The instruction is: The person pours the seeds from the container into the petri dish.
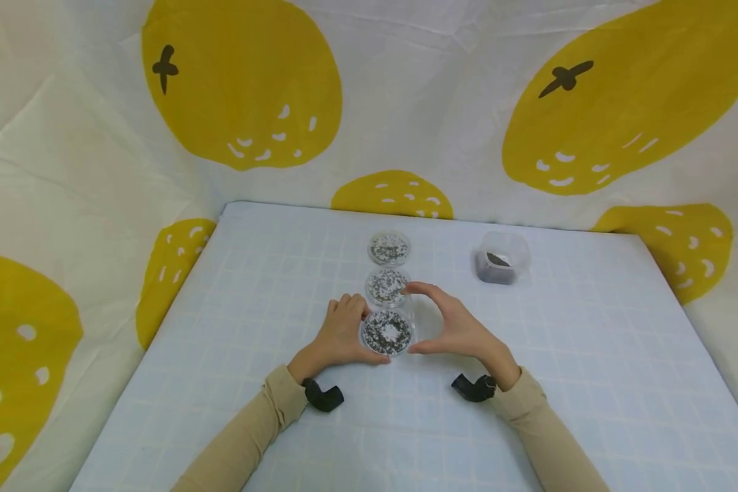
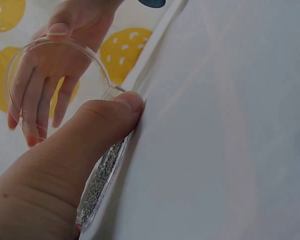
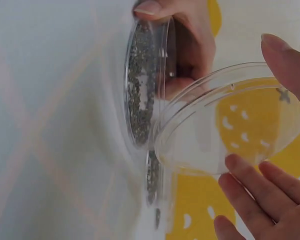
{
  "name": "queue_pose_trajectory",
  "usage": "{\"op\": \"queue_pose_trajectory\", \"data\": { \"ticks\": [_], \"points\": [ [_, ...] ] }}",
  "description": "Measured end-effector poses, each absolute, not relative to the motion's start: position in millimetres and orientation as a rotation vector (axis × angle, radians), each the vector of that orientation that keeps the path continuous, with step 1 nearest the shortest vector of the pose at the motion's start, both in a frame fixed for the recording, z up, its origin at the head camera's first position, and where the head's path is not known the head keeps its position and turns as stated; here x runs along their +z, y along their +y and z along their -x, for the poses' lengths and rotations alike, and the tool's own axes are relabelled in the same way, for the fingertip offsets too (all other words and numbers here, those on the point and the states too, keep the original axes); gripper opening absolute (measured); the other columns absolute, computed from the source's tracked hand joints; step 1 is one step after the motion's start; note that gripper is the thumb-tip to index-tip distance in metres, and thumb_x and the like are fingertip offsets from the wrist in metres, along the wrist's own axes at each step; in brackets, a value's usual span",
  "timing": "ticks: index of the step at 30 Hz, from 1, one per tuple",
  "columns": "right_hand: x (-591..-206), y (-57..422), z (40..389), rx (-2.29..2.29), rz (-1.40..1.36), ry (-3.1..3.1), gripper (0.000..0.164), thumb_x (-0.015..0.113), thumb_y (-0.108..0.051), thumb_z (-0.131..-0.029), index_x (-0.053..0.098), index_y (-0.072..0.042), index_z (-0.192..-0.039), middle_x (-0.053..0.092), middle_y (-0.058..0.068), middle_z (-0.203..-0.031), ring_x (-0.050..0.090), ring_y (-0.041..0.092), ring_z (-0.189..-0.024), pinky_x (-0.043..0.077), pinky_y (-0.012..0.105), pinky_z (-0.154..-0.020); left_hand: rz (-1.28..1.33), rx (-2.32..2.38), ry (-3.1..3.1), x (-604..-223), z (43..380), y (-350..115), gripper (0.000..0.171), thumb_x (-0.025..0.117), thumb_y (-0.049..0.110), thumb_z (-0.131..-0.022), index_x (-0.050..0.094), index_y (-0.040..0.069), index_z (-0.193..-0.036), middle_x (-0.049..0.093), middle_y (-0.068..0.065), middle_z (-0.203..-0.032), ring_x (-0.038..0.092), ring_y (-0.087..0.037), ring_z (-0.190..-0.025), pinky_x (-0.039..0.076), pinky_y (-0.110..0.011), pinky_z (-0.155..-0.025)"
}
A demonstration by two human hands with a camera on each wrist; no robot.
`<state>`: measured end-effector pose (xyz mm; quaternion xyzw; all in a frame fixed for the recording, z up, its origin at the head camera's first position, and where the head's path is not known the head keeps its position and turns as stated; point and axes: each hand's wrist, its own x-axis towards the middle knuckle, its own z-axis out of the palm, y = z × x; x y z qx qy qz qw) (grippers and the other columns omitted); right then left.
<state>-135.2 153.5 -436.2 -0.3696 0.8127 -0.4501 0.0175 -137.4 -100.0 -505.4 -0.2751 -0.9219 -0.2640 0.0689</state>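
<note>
Nearest me, a round petri dish of mixed black and white granules, with a white patch in it, sits on the table. My left hand grips it from the left, thumb at the near edge, fingers behind. To its right, my right hand holds a clear petri dish lid by the rim, between thumb and fingertips. The lid is tilted, its edge close to the dish; whether they touch I cannot tell. Behind stand a middle petri dish and a far petri dish, both with similar granules.
A clear square tub with dark granules stands at the back right of the table. The table has a pale checked cover. A white cloth with yellow fruit shapes hangs behind and at the left.
</note>
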Motion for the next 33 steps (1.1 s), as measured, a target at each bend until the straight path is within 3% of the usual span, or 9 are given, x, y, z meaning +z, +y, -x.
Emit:
{"op": "queue_pose_trajectory", "data": {
  "ticks": [3,9,21,28,33],
  "points": [
    [-445.7,150.2,139.4,-1.376,1.16,2.509,0.1,0.088,-0.032,-0.062,0.034,-0.012,-0.144,0.045,0.007,-0.14,0.038,0.019,-0.131,0.031,0.041,-0.109,0.829,-0.797,-2.768,-506.0,136.9,-99.8,0.083,0.067,0.083,-0.047,0.041,0.018,-0.091,0.034,0.008,-0.082,0.029,-0.011,-0.075,0.021,-0.028,-0.066],
    [-451.8,137.2,140.6,-1.343,1.189,2.482,0.099,0.086,-0.035,-0.065,0.033,-0.01,-0.144,0.043,0.007,-0.142,0.037,0.018,-0.131,0.033,0.044,-0.108,0.838,-0.788,-2.768,-506.1,136.2,-100.7,0.081,0.064,0.084,-0.05,0.039,0.018,-0.091,0.033,0.008,-0.082,0.028,-0.011,-0.075,0.02,-0.028,-0.066],
    [-465.2,117.5,142.5,-1.264,1.235,2.486,0.093,0.085,-0.039,-0.066,0.037,-0.012,-0.142,0.042,-0.003,-0.141,0.039,0.015,-0.129,0.033,0.036,-0.108,0.853,-0.763,-2.745,-503.8,136.8,-100.6,0.081,0.063,0.083,-0.051,0.042,0.018,-0.094,0.035,0.008,-0.083,0.028,-0.012,-0.076,0.021,-0.028,-0.068],
    [-477.3,113.9,142.7,-1.324,1.328,2.456,0.09,0.085,-0.034,-0.067,0.04,-0.009,-0.14,0.045,0.002,-0.14,0.039,0.018,-0.13,0.016,0.049,-0.114,0.837,-0.732,-2.752,-503.9,135.1,-100.9,0.08,0.074,0.074,-0.05,0.045,0.017,-0.097,0.038,0.007,-0.086,0.029,-0.013,-0.079,0.023,-0.03,-0.071],
    [-484.0,111.3,142.0,-1.408,1.395,2.417,0.09,0.09,-0.022,-0.061,0.043,-0.003,-0.136,0.048,0.009,-0.136,0.042,0.023,-0.126,0.017,0.055,-0.112,0.839,-0.717,-2.758,-505.8,135.3,-102.3,0.08,0.078,0.069,-0.047,0.045,0.017,-0.098,0.039,0.007,-0.088,0.03,-0.013,-0.082,0.024,-0.029,-0.072]
  ]
}}
